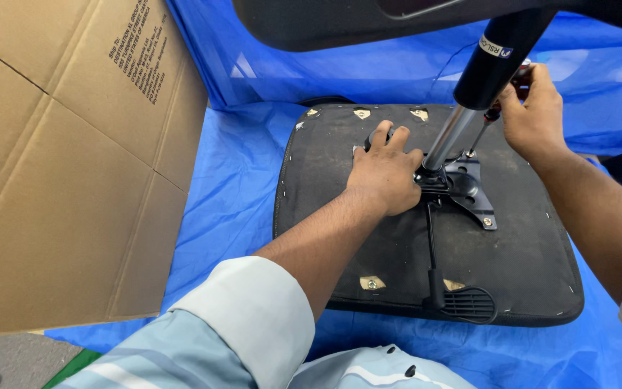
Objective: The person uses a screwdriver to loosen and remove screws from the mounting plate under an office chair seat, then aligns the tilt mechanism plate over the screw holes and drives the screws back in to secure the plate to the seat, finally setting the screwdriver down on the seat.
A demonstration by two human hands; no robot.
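Head view, looking down. An upturned office chair seat (426,266), black underside up, lies on a blue plastic sheet (239,187) at the centre of the frame. A black metal mounting plate (469,191) is fixed near the middle of the underside, and a gas-lift cylinder (469,101) rises from it toward 1 o'clock, chrome below and black above. The left hand (386,173) rests palm-down on the plate's 9 o'clock side, fingers spread over the hardware and touching it; it presses rather than clasps. The right hand (534,115), at 2 o'clock, is closed around the handle of a screwdriver (485,126) whose shaft slants down to the plate's far edge; the tip is probably seated on a screw, though the cylinder partly hides it. A lever with a ribbed black paddle (469,304) runs from the plate toward 6 o'clock. A flattened cardboard box (59,166) stands at 9 o'clock. A dark moulded chair part (340,21) overhangs at 12 o'clock.
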